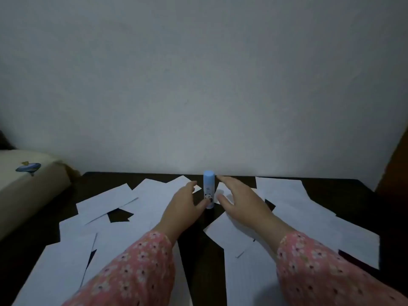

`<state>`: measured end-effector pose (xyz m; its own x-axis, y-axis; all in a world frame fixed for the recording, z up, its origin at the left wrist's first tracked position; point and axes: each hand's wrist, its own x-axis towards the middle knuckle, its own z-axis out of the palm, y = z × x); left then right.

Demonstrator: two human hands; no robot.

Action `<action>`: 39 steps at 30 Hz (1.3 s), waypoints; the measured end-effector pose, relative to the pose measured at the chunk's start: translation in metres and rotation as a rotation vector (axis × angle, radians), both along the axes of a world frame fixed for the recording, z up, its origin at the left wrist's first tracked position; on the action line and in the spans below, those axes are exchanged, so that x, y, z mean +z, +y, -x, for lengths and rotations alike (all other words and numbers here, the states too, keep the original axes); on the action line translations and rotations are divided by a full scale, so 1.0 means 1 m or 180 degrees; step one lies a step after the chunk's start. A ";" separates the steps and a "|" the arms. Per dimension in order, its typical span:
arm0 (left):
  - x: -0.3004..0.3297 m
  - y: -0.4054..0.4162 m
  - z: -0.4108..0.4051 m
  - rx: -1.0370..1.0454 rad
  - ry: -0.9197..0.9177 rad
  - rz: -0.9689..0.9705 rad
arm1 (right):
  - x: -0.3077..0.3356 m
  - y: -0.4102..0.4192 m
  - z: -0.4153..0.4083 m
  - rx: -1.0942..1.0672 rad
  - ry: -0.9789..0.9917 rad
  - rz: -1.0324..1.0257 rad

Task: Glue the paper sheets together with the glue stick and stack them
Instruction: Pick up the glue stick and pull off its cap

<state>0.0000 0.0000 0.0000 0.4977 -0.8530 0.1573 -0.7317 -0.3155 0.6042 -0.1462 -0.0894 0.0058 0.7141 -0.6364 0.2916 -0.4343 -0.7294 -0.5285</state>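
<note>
Pale-blue plastic, a capped cylindrical glue stick (208,192) stands upright on the dark wooden table (201,250), right between the two hands and close to the grey wall behind. The left hand (186,203) reaches in from one side with its fingers extended and relaxed; its thumb tip looks to be touching the lower part of the tube, though nothing is curled round it. The right hand (239,199) comes in from the other side, fingers spread and loose, just beside the tube and holding nothing. Both wrists wear pink floral sleeves (136,268).

Judging from this, the work is at its very start: the stick is being reached for, the cap is on, and no sheet seems glued or stacked yet. The next move calls for closing one hand round the tube body while the other pulls the cap off the top, with care not to tip the tall narrow tube over.

White rectangular paper sheets (141,195) lie scattered and overlapping to either side of the hands and nearer the person, flat and unaligned. The tube carries a small dark printed figure near its base, too small to read.
</note>
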 end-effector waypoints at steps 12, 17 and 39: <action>-0.028 -0.030 -0.009 -0.0223 0.0280 0.0719 | -0.016 -0.011 -0.043 -0.0229 -0.1310 -0.0537; -0.015 -0.014 0.000 -0.0420 0.0716 0.0807 | 0.004 0.005 -0.026 -0.0472 -0.2088 -0.1237; -0.015 0.083 0.065 -0.0879 0.1548 0.0179 | -0.019 0.091 0.038 -0.0988 -0.1646 -0.2508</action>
<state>-0.0654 0.0831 -0.0148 0.2836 -0.9588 0.0143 -0.4154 -0.1093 0.9031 -0.1846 0.0021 -0.0128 0.3871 -0.9196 -0.0667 -0.1258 0.0190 -0.9919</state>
